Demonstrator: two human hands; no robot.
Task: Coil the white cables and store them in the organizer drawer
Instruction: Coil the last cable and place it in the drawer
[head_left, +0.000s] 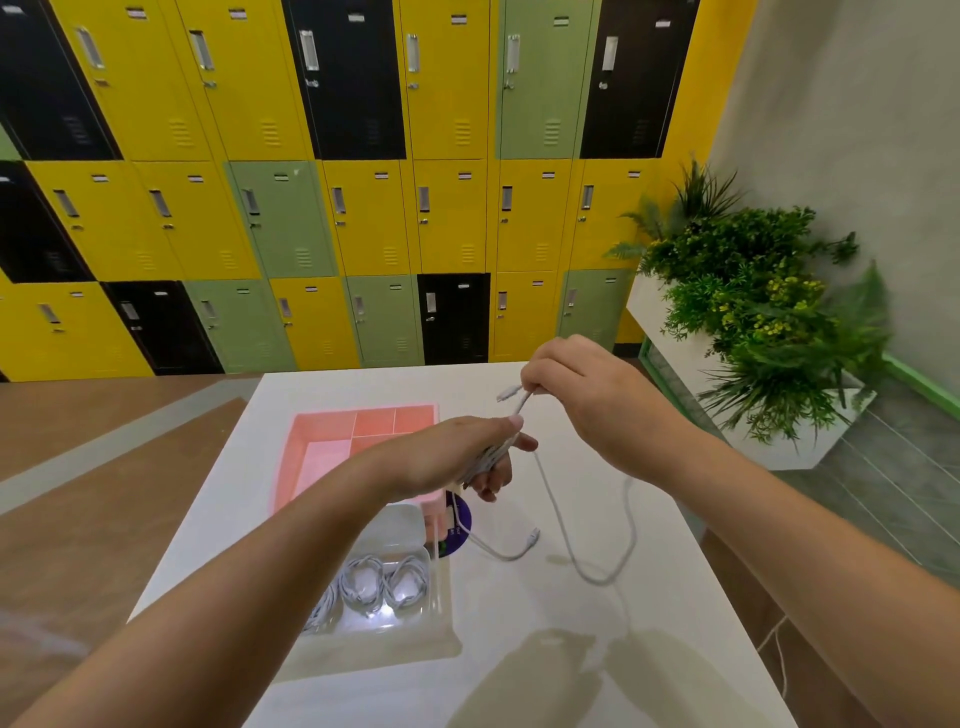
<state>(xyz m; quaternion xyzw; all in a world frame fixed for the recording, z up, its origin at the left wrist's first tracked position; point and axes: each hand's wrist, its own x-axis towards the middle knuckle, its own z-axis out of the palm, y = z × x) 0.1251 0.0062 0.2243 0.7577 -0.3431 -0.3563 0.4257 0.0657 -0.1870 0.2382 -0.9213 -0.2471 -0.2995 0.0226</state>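
My left hand (457, 457) grips several loops of a white cable (566, 530) above the table. My right hand (587, 395) pinches the same cable near its plug end, a little higher and to the right. The loose rest of the cable hangs down and trails in a curve over the white table (597, 649). A pink organizer drawer (296, 457) with several compartments lies behind my left hand, partly hidden by it. Nearer to me, a clear tray (415, 530) holds three coiled white cables (379, 587).
A purple round sticker (460, 525) shows on the table beside the pink drawer. Yellow, green and black lockers (363, 208) fill the wall beyond the table. A white planter with green plants (753, 312) stands to the right. Wooden floor lies left.
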